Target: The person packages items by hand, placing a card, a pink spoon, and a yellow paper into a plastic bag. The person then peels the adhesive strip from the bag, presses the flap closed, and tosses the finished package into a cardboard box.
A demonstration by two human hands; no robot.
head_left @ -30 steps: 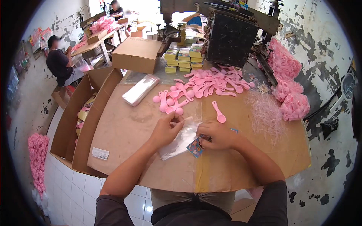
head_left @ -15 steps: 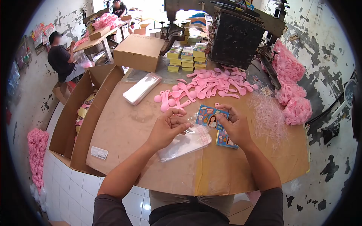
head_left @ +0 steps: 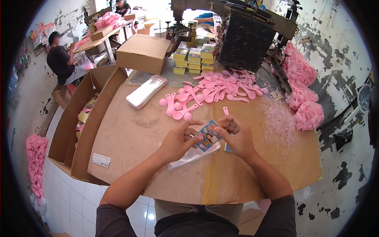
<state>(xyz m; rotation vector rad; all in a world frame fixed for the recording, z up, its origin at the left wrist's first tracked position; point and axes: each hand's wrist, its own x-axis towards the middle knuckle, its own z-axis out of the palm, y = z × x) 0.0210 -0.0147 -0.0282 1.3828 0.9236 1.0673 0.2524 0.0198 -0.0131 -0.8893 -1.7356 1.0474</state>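
Risk: left hand (head_left: 177, 142) and right hand (head_left: 235, 136) both pinch the printed card (head_left: 208, 136); clear bag (head_left: 193, 154) under that grip may slide off the counter (head_left: 130, 134).

Both hands meet over the middle of the cardboard-covered worktop (head_left: 130, 134). The left hand (head_left: 175, 143) and the right hand (head_left: 236, 139) pinch a small printed card (head_left: 208, 136) between their fingertips, with a clear plastic bag (head_left: 189, 155) lying under them on the worktop. A single pink spoon (head_left: 226, 111) lies just beyond the right hand. Further back, a heap of pink spoons (head_left: 221, 87) spreads toward the far edge, and a stack of clear bags (head_left: 147, 91) lies near the far left corner. A brown box (head_left: 144, 53) stands behind it. Open cartons (head_left: 85, 118) stand along the left edge.
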